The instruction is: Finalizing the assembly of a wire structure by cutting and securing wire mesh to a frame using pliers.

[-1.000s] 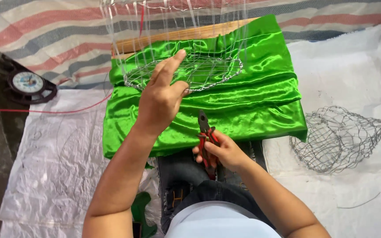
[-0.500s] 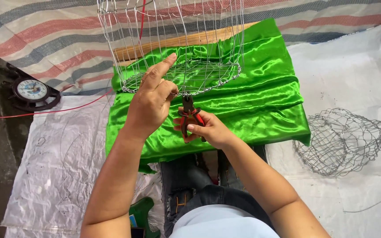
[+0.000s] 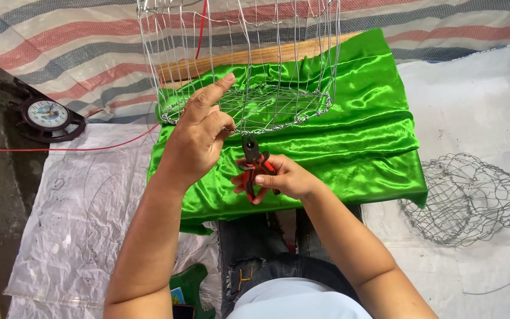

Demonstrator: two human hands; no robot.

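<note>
1. Left hand (image 3: 199, 139): thumb and curled fingers pinched on the near rim of the wire frame (image 3: 249, 106); index finger points up along 1 vertical wire. Grip closed on the rim wire.
2. Right hand (image 3: 278, 177): fingers wrapped around the red-and-black handles of the pliers (image 3: 252, 162). The plier nose points up at the rim, just beside the left thumb. Cannot tell whether the nose has wire in it.
3. Wire frame stands upright on the green satin cloth (image 3: 361, 130), toward its far left part. A wooden board (image 3: 267, 56) shows at the cloth's far edge.
4. Progress, judged: the frame's round mesh base and many uprights look formed; the work now sits at 1 joint on the near rim. How many joints remain cannot be told.
5. A second wire mesh cage (image 3: 467, 198) lies on its side on the white sheet (image 3: 479, 100), off the cloth's right edge.
6. A small clock (image 3: 47, 113) lies on the floor, well left of the cloth.
</note>
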